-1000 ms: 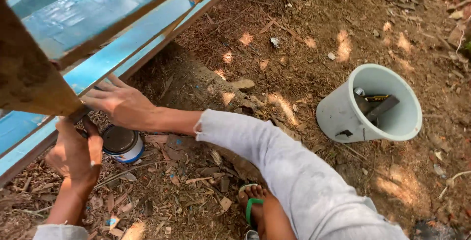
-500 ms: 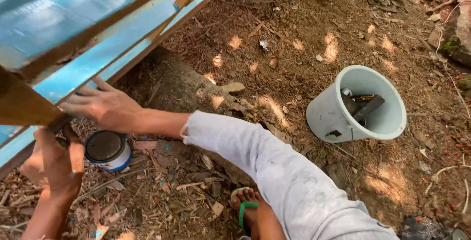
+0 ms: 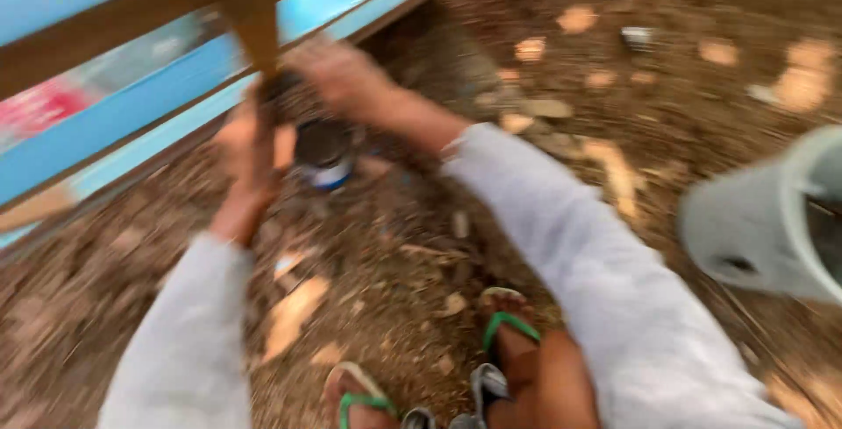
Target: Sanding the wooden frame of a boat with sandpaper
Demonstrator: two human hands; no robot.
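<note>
Round tin (image 3: 324, 153) with dark top sits on littered dirt between left hand (image 3: 250, 153) and right hand (image 3: 346, 78); motion blur hides both grips.

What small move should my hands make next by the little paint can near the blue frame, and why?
Probably hold still a moment. The view is motion-blurred; the right hand reaches toward the blue-painted wooden frame, the left hand hangs beside the small round paint can on the dirt. Steadying lowers the chance of knocking it.
</note>
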